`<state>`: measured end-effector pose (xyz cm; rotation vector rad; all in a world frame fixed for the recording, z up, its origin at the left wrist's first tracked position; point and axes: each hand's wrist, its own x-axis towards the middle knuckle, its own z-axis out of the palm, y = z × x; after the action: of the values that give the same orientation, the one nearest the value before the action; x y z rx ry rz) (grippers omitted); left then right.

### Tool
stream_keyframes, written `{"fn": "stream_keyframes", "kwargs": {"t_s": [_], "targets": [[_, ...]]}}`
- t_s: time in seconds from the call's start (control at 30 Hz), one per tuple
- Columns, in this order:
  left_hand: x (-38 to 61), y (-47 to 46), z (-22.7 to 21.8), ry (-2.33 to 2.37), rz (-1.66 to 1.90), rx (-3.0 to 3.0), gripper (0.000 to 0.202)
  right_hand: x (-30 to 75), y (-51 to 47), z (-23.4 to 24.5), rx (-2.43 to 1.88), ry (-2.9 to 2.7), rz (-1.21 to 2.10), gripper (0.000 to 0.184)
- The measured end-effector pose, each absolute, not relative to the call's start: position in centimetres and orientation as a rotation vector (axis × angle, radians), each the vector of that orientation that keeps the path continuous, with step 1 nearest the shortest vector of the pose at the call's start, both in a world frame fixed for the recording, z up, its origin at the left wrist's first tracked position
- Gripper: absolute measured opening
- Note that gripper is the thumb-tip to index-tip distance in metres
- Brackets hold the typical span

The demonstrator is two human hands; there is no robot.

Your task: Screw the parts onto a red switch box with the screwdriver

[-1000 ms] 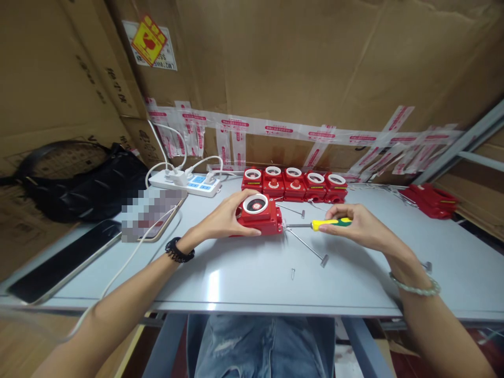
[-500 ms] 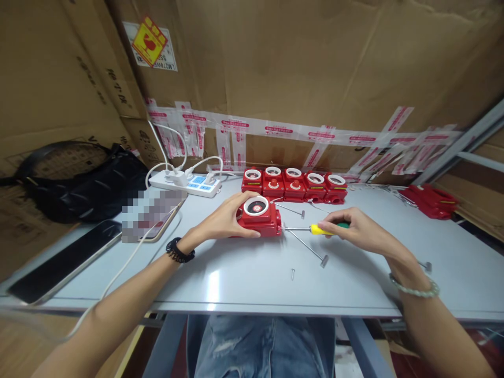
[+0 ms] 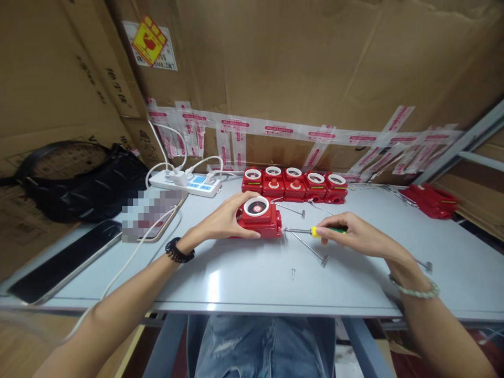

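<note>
My left hand [image 3: 226,216] is wrapped round a red box-shaped device [image 3: 268,227] with a white ring on top, which rests on the table. In my right hand [image 3: 350,233] is a screwdriver [image 3: 316,231] with a yellow and green handle. Its shaft lies level and its tip meets the right end of the red device, at a small light-coloured part too small to make out. Below the shaft a small metal hammer [image 3: 311,249] lies slanted on the table. Nearer the front edge lies a loose screw [image 3: 293,273].
Several similar red devices [image 3: 294,184] stand in a row at the back, with another thin hammer [image 3: 291,210] before them. More red parts [image 3: 433,200] lie at the far right. On the left are a power strip [image 3: 192,184], two phones [image 3: 66,260], a cable and a black bag [image 3: 90,178].
My right fingers have shifted slightly on the screwdriver's handle, which looks turned. The left hand and the red device have stayed in place.
</note>
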<state>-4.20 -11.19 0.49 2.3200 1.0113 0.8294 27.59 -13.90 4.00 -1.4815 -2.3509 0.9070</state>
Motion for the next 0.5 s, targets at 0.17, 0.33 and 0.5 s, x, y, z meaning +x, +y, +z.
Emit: {"fn": "stream_keyframes", "kwargs": {"t_s": [0.17, 0.33, 0.5], "targets": [[-4.06, -11.36, 0.72, 0.986, 0.807, 2.328, 0.07, 27.6, -13.72, 3.87, -1.386, -2.359, 0.886, 0.035], [-4.13, -11.25, 0.48, 1.022, 0.849, 2.317, 0.075, 27.77, -13.63, 3.33, -1.462, -2.346, 0.759, 0.032], [-4.02, -11.37, 0.55, 1.01, 0.825, 2.358, 0.073, 27.62, -13.74, 3.41, -1.455, -2.382, 0.795, 0.032]]}}
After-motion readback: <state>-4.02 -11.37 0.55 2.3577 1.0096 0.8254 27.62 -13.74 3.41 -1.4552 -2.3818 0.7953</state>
